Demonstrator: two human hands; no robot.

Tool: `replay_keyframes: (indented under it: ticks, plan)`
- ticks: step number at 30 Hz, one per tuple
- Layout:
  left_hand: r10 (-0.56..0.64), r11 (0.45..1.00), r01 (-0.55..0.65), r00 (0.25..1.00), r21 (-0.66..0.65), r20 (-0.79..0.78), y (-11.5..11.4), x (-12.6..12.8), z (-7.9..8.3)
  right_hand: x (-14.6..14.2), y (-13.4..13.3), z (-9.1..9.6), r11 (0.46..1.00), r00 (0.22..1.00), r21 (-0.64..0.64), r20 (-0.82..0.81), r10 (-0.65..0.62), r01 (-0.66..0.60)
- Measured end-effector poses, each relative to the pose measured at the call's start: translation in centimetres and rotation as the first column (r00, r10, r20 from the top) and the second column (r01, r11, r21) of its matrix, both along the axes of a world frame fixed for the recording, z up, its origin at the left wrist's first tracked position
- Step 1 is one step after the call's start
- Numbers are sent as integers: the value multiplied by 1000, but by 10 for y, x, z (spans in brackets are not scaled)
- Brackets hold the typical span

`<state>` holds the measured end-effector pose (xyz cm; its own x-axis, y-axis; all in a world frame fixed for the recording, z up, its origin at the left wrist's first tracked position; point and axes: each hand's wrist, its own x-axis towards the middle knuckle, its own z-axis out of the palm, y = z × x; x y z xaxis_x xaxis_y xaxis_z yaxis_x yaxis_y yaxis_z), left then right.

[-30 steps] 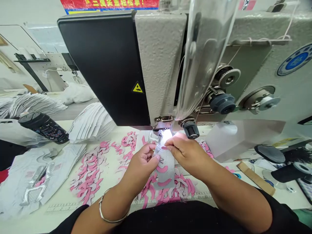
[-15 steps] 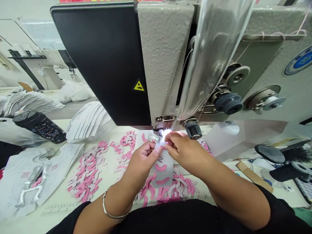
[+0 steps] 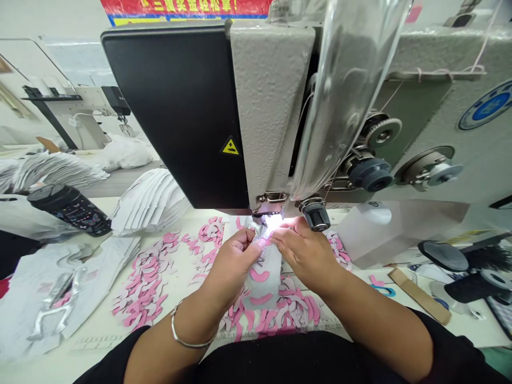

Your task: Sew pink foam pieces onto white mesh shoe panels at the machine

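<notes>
While L hand (image 3: 234, 261), R hand (image 3: 304, 253) pinch mesh (image 3: 264, 272) — at presser ft (image 3: 271, 203);

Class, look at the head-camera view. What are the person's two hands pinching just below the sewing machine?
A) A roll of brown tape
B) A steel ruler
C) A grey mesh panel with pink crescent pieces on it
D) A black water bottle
C. The left hand and right hand pinch the grey mesh panel just below the sewing machine, with pink crescent pieces on it.
</notes>
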<state>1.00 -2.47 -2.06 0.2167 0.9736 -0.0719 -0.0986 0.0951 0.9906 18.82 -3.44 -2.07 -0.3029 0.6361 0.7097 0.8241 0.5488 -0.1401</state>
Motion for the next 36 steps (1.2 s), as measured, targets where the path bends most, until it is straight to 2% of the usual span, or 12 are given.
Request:
replay_keyframes:
  ticks: [2, 3, 7, 9, 11, 13, 15, 17, 22, 30, 36]
  plan:
    - [-65, 998, 65, 998, -4, -20, 8, -5, 6, 5, 3, -6, 987, 997, 142, 37, 72, -76]
    - [-113, 994, 112, 993, -9, -34, 14, -8, 10, 7, 4, -9, 978, 993, 174, 59, 107, -115]
    - [-308, 951, 305, 938, -39, -158, 37, -19, 27, 14, 6, -15, 973, 985, 161, 69, 156, -166]
    - [-320, 944, 329, 912, -9, -257, 44, -21, 35, 15, 4, -16, 976, 988, 157, 44, 147, -152]
    - [-268, 957, 291, 903, 19, -336, 45, -19, 38, 14, 4, -16, 976, 989, 158, 30, 144, -146]
    - [-184, 980, 200, 908, 4, -376, 40, -15, 38, 14, 3, -17, 976, 989, 161, 22, 148, -149]
    - [-102, 995, 100, 925, -24, -366, 32, -11, 35, 13, 4, -17, 974, 988, 163, 12, 156, -156]
    - [-57, 998, 50, 952, -29, -301, 24, -7, 31, 13, 4, -17, 973, 987, 163, -2, 163, -161]
    - [-63, 994, 52, 990, -92, -124, 16, 1, 27, 12, 5, -18, 977, 985, 140, -43, 166, -159]
    - [10, 998, -21, 984, -59, -176, 18, 7, 24, 19, 3, -20, 970, 990, 208, -42, 138, -127]
    - [-7, 994, -1, 998, -113, -66, 20, 7, 22, 20, 3, -18, 976, 987, 143, 6, 162, -161]
